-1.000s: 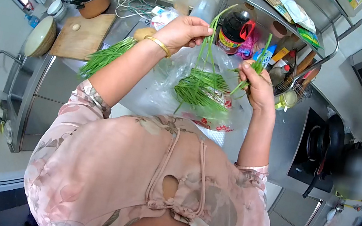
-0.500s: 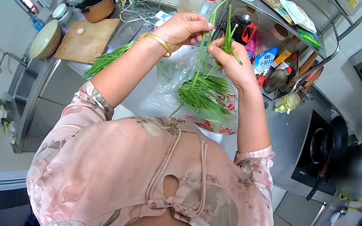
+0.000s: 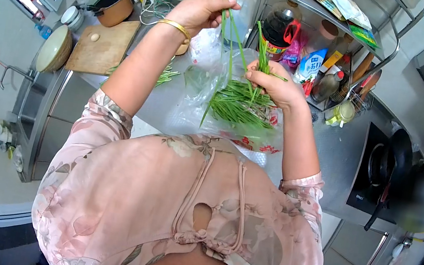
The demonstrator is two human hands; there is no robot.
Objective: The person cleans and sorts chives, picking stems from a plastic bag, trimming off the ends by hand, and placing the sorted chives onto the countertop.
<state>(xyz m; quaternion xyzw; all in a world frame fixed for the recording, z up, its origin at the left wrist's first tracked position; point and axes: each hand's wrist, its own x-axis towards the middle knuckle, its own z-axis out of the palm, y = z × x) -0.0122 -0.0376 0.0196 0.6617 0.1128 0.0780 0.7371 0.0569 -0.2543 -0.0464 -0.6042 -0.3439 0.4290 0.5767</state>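
My left hand (image 3: 201, 14), with a gold bangle on its wrist, is raised in a pinch on a few long green chives that hang down below it. Lower and to the right, my right hand (image 3: 278, 86) is closed around a small bunch of chives (image 3: 263, 57), its ends pointing up. Beneath the hands, a larger pile of chives (image 3: 236, 105) lies on a clear plastic bag (image 3: 189, 103) with red print. A second lot of chives (image 3: 166, 76) rests on the counter, partly hidden behind my left forearm.
At the left stand a cutting board (image 3: 99, 49) with a small pale round item, a large bowl (image 3: 55, 48) and a pot (image 3: 116, 7). Behind the bag are a red-capped bottle (image 3: 242, 11) and a metal rack (image 3: 332, 18). A wok (image 3: 400, 155) sits at the stove, right.
My left hand has moved left and slightly up with its chives. My right hand has dropped a little and shifted right, so the hands are farther apart.
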